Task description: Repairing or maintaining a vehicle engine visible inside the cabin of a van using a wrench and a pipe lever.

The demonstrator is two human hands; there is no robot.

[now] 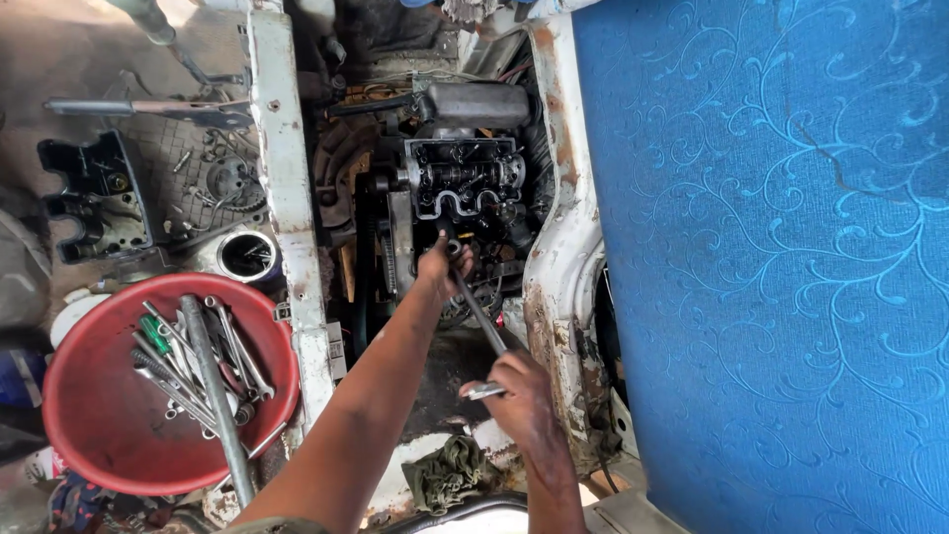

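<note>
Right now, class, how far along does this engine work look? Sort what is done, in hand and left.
Done: the engine's top lies uncovered, and a black cover sits apart on the floor. In hand: the left hand steadies the far end of a long wrench low on the engine, while the right hand has its grip on the handle. Left: the exposed top appears in place; spanners wait in the red bowl.

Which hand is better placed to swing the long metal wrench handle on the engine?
Probably the right. The right hand grips the outer end of the long metal wrench handle, where leverage looks greatest. The left hand steadies its head down at the dark greasy engine.
</note>
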